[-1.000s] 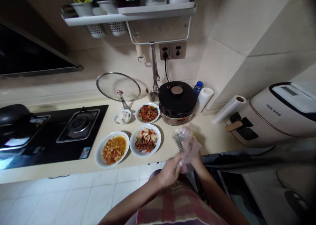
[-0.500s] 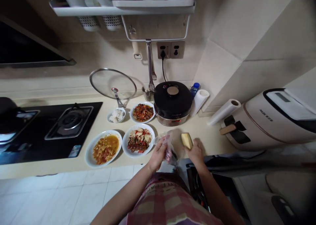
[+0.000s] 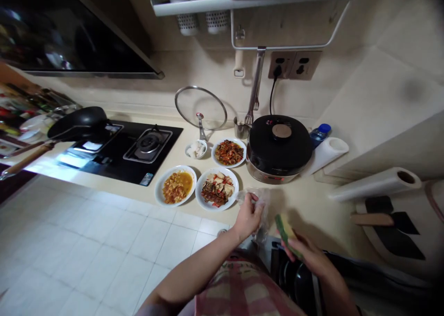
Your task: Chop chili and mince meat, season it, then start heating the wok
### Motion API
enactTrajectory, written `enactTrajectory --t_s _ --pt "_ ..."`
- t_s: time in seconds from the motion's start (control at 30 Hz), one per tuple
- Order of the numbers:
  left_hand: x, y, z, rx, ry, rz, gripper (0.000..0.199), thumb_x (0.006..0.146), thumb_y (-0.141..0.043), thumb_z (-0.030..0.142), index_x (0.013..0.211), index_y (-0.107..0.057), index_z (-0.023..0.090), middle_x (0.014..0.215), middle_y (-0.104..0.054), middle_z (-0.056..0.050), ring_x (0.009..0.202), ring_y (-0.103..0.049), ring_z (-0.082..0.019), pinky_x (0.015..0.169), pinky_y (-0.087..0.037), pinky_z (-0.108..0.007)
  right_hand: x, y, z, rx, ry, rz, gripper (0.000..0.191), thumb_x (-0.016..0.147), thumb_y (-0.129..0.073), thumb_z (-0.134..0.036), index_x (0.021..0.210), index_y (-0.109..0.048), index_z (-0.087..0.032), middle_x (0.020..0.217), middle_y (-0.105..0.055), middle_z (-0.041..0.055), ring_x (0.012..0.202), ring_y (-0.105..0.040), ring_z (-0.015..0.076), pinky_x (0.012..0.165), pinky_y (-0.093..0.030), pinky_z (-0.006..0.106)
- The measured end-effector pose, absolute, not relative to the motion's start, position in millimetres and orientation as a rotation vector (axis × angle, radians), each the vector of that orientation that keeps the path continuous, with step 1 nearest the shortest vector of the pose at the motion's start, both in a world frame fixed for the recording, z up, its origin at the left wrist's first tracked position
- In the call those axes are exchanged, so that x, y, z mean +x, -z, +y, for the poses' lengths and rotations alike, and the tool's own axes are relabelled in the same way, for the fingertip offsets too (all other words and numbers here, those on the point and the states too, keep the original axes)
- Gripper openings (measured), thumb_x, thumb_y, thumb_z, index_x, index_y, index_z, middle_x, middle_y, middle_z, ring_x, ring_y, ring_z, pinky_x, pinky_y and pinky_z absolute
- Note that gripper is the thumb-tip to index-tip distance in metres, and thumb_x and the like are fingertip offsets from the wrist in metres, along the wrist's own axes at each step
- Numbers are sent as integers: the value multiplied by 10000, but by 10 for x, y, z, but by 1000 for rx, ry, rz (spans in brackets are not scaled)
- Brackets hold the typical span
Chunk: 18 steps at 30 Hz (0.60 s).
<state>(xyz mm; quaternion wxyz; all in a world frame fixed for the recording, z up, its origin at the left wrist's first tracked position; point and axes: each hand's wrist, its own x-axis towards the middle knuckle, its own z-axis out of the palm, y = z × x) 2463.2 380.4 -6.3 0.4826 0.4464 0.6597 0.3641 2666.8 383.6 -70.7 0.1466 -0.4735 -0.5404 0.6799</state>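
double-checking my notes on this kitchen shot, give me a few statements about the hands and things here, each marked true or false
1. The left hand holds a clear plastic bag. True.
2. The right hand holds nothing. False: the right hand holds a green-and-yellow item.
3. A black wok is at the left end of the stove. True.
4. The tongs lie on the stove. False: the tongs hang from the rail.
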Motion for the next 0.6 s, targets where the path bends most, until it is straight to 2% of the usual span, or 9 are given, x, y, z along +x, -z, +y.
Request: enactTrajectory --t_s 0.1,0.23,0.33,0.4,0.47,0.53,0.6 --pt "24688 -131 3783 1500 -616 1745 276 816 -471 303 1057 -443 172 531 -504 37 512 -540 -161 549 -424 -271 26431 529 3661 -1221 -2086 -1580 371 711 -588 -524 827 -581 -172 592 -552 -7 515 -499 139 508 -398 253" --pt "24768 -352 3651 1794 -163 1682 262 856 -385 317 1004 -553 181 723 -652 -95 687 -636 -252 619 -469 -349 25993 595 3744 -1417 -1742 -1476 384 707 -500 -576 688 -532 -194 571 -545 22 540 -517 172 516 -423 285" --pt "24700 -421 3595 1797 -315 1599 280 866 -350 275 946 -594 162 795 -673 -123 720 -640 -249 636 -472 -335 25941 588 3727 -1535 -1358 -1678 292 643 -591 -480 744 -577 -206 712 -622 80 743 -589 259 677 -470 352" --pt "24598 -452 3582 1725 -564 1531 260 852 -378 247 943 -605 158 819 -671 -104 739 -627 -216 657 -466 -301 26053 492 3580 -1600 -1176 -1731 308 683 -579 -454 863 -598 -204 857 -644 108 844 -596 282 756 -469 381" --pt "24506 -490 3561 1577 -795 1428 250 853 -392 262 908 -614 160 783 -649 -64 710 -598 -169 644 -453 -261 26191 379 3351 -1626 -1052 -1695 461 719 -568 -467 1096 -540 -205 1094 -597 127 963 -578 290 797 -471 396" --pt "24460 -534 3511 1342 -864 1268 265 861 -395 314 887 -608 159 636 -576 -11 563 -533 -118 549 -426 -225 26247 321 3088 -1581 -947 -1723 762 659 -636 -496 1310 -365 -208 1324 -439 139 1134 -487 327 856 -459 425" --pt "24447 -570 3424 1135 -818 1102 280 850 -423 373 865 -597 154 528 -483 31 445 -444 -85 466 -383 -204 26163 347 2825 -1526 -868 -1784 947 599 -686 -483 1389 -246 -203 1409 -331 138 1239 -378 358 924 -421 458"
